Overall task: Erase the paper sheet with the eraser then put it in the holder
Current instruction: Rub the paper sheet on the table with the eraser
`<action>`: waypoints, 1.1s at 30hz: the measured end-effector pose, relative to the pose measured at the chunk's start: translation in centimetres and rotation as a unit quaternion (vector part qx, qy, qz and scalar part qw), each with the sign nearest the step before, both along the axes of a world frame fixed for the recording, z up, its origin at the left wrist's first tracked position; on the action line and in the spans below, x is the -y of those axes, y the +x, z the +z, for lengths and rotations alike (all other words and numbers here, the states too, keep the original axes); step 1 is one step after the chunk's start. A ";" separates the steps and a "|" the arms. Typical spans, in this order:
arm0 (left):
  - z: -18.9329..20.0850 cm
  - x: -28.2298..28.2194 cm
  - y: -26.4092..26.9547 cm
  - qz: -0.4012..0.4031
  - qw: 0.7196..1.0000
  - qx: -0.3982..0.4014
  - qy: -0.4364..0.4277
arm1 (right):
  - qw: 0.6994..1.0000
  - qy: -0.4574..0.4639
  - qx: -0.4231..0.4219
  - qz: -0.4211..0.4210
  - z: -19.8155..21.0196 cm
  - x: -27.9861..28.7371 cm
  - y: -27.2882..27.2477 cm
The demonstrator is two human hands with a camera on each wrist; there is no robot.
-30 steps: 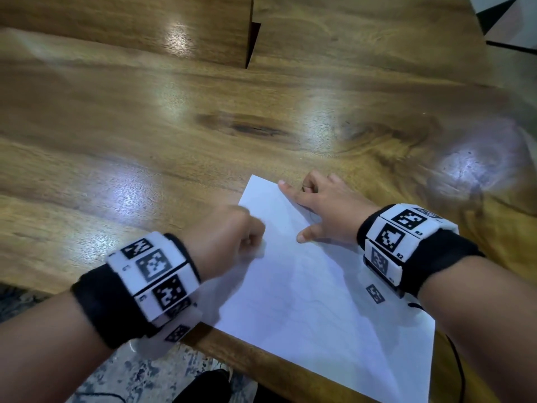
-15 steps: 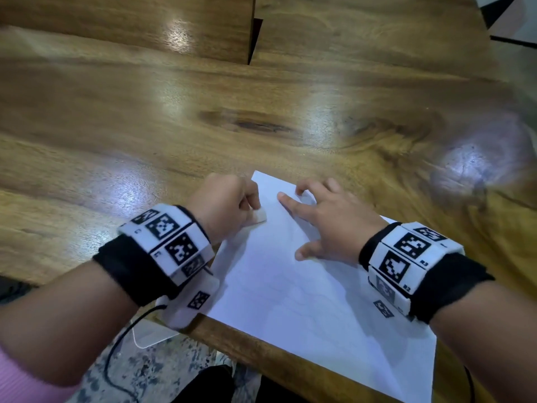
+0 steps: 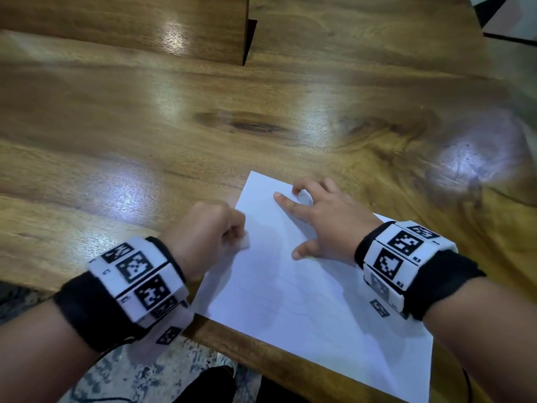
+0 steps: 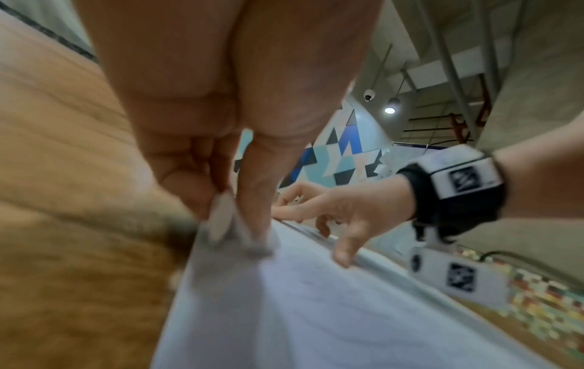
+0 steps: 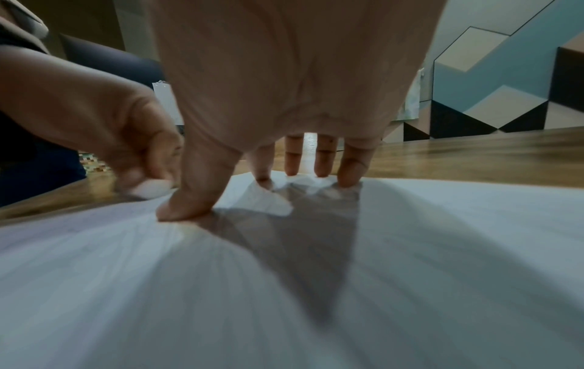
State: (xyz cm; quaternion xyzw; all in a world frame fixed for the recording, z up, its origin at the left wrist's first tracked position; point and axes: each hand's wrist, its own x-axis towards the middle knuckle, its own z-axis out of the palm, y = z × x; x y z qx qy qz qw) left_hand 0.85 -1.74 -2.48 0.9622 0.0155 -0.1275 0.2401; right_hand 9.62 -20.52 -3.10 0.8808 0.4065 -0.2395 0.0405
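A white paper sheet (image 3: 313, 303) lies at the wooden table's near edge, overhanging it slightly. My left hand (image 3: 209, 231) pinches a small white eraser (image 3: 245, 243) and holds it down on the sheet's left edge; the eraser (image 4: 221, 219) shows between thumb and fingers in the left wrist view, and the eraser (image 5: 151, 188) also shows at the left of the right wrist view. My right hand (image 3: 322, 219) rests on the sheet's far end, fingers spread and fingertips pressing the paper (image 5: 316, 274) flat. No holder is in view.
The glossy wooden table (image 3: 203, 126) stretches far and left of the sheet. A gap (image 3: 248, 39) splits the raised wooden panels at the back. Patterned floor (image 3: 139, 373) shows below the table's near edge.
My left hand with the eraser has gone back and forth along the sheet's left edge, up toward the far corner and then back down. My right hand has stayed pressing the sheet.
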 end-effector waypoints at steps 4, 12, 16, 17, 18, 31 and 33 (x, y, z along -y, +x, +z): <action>0.4 -0.9 -1.2 -0.040 0.992 -0.121 -0.027 | 1.000 0.000 -0.004 -0.004 0.0 0.0 0.0; -0.4 -0.5 -0.2 0.008 1.000 0.004 -0.017 | 1.000 -0.003 -0.007 -0.005 0.1 -0.1 0.0; 0.6 -1.1 -1.3 -0.069 0.986 -0.148 -0.035 | 1.000 -0.001 -0.007 -0.004 0.1 -0.1 0.0; 0.6 -0.9 -0.6 -0.060 0.989 -0.131 -0.028 | 1.000 -0.001 -0.007 -0.004 0.1 -0.1 0.0; 0.5 -0.6 0.3 -0.032 0.995 -0.093 -0.029 | 1.000 0.000 -0.007 -0.004 0.1 0.0 0.0; -0.7 0.6 -1.1 -0.089 0.995 -0.017 -0.042 | 1.000 0.010 -0.005 -0.005 -0.1 0.1 0.1; -1.1 0.6 -0.1 -0.054 0.997 0.041 -0.044 | 1.000 0.008 -0.005 -0.004 -0.1 0.0 0.1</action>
